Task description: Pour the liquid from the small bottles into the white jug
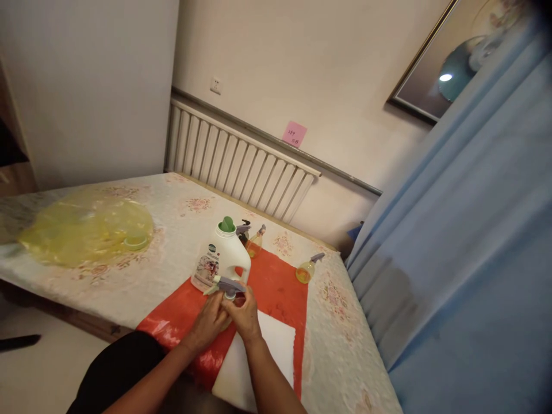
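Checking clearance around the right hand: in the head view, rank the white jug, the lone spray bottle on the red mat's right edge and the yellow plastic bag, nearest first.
From the right hand:
1. White jug, just behind it.
2. Lone spray bottle, to the right.
3. Yellow plastic bag, far left on the table.

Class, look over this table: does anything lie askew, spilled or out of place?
No spill shows. One small spray bottle with yellow liquid lies tipped at the red mat's edge, while the white jug stands upright. Both hands hold a grey spray head.
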Demonstrator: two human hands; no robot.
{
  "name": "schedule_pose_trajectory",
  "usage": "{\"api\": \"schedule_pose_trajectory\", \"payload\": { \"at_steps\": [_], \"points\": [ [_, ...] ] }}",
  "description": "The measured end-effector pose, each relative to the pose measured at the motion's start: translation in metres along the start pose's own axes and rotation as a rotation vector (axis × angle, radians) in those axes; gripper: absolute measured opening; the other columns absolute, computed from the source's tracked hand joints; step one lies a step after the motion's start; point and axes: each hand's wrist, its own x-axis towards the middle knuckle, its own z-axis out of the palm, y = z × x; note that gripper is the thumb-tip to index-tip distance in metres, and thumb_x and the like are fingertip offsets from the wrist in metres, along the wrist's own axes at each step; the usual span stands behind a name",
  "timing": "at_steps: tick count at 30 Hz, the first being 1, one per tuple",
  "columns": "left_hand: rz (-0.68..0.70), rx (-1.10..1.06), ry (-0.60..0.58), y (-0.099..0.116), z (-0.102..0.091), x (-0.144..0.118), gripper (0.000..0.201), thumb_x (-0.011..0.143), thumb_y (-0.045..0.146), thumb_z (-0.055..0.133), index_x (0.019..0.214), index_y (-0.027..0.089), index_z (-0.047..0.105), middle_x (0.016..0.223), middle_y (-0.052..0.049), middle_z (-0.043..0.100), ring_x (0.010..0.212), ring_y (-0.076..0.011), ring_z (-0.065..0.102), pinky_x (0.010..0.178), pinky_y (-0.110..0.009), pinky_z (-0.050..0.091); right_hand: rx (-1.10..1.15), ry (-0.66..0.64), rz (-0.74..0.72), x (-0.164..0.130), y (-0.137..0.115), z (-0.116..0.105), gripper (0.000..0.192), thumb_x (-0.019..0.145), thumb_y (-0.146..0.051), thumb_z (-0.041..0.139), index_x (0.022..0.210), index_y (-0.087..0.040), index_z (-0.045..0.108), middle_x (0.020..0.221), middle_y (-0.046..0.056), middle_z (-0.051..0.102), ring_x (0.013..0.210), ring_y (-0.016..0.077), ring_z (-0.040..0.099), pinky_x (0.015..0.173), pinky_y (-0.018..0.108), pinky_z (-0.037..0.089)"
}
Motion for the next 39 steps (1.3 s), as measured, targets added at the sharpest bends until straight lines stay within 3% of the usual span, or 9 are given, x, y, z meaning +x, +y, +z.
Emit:
{"api": "schedule_pose_trajectory", "payload": {
  "at_steps": [4,10,17,22,28,33,39],
  "points": [
    [-0.017,0.008,-0.011,0.0,-0.001,-0.001,0.033,0.087,0.031,0.049,0.119,0.021,0.052,0.117,-0.01,0.063,0.113,-0.0271,0.057,0.099,-0.048,0.047,0.036,-0.118,-0.023,0.008,-0.003,-0.014,0.042,0.066,-0.017,0.066,0.107,-0.022,0.069,0.107,0.004,0.068,0.096,0.0216,0.065,0.086,0.032,0.052],
    [-0.015,-0.008,-0.021,0.004,-0.003,-0.001,0.03,0.089,0.035,0.05,0.114,0.02,0.054,0.112,-0.009,0.063,0.108,-0.0262,0.059,0.095,-0.046,0.049,0.056,-0.172,-0.02,0.016,-0.003,-0.017,0.016,0.065,-0.02,0.067,0.081,-0.019,0.071,0.085,0.0,0.067,0.082,0.0191,0.063,0.077,0.029,0.05],
    [-0.022,-0.052,0.018,0.005,0.0,-0.003,0.047,0.09,0.034,0.049,0.134,0.019,0.041,0.129,-0.014,0.057,0.121,-0.028,0.054,0.103,-0.05,0.044,0.032,0.043,0.045,0.007,0.011,0.009,0.024,0.059,-0.021,0.071,0.077,-0.02,0.055,0.073,-0.004,0.06,0.066,0.0151,0.058,0.065,0.025,0.049],
    [0.016,-0.082,-0.002,0.006,-0.002,-0.002,0.039,0.089,0.034,0.05,0.126,0.021,0.05,0.122,-0.011,0.062,0.115,-0.0259,0.059,0.101,-0.046,0.047,-0.004,0.15,0.029,0.003,0.014,0.02,0.024,0.06,-0.02,0.07,0.077,-0.021,0.053,0.072,-0.005,0.057,0.068,0.0146,0.055,0.067,0.025,0.049],
    [0.018,-0.075,-0.009,0.008,-0.004,-0.002,0.037,0.091,0.034,0.048,0.126,0.022,0.048,0.123,-0.011,0.061,0.116,-0.0254,0.058,0.102,-0.046,0.046,0.012,-0.028,-0.048,0.004,-0.004,-0.002,0.026,0.066,-0.021,0.07,0.092,-0.02,0.07,0.089,0.001,0.064,0.082,0.0184,0.063,0.074,0.027,0.051],
    [0.015,-0.055,-0.006,0.006,-0.002,-0.003,0.039,0.091,0.035,0.05,0.127,0.021,0.047,0.125,-0.011,0.059,0.118,-0.0254,0.056,0.104,-0.046,0.045,0.011,-0.122,-0.064,0.007,-0.012,-0.014,0.018,0.072,-0.02,0.064,0.087,-0.022,0.074,0.087,0.0,0.065,0.081,0.0177,0.064,0.074,0.026,0.051],
    [-0.001,-0.019,0.012,0.003,0.0,-0.005,0.044,0.091,0.034,0.047,0.132,0.02,0.041,0.124,-0.013,0.058,0.118,-0.0274,0.056,0.104,-0.05,0.045,-0.031,0.101,-0.008,0.0,0.002,0.011,0.012,0.065,-0.019,0.066,0.074,-0.019,0.059,0.075,-0.003,0.057,0.071,0.016,0.055,0.069,0.026,0.046]
  ]
}}
